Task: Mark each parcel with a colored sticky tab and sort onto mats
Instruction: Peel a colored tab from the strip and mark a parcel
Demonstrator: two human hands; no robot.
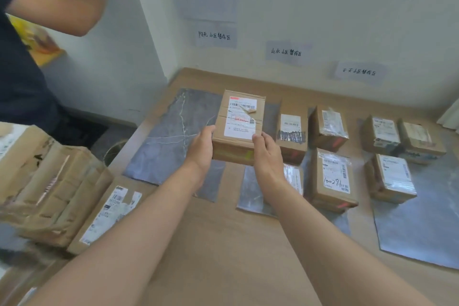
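While above the left mat [159, 136], parcel [238, 126] (label up) held in both hands, left [201, 149] and right [267, 154].

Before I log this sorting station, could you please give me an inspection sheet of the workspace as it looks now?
Surface: wooden table carrying three grey mats: left mat, middle mat, right mat.
Job's things: held parcel above the left mat, with what looks like a yellowish tab on its near side; sorted parcels stand on the middle and right mats.
Clutter: unsorted pile and a flat parcel at left.
Hands: left hand and right hand both grip the held parcel.
Cables: nothing seen.
Surroundings: handwritten paper signs on the wall; another person at upper left.
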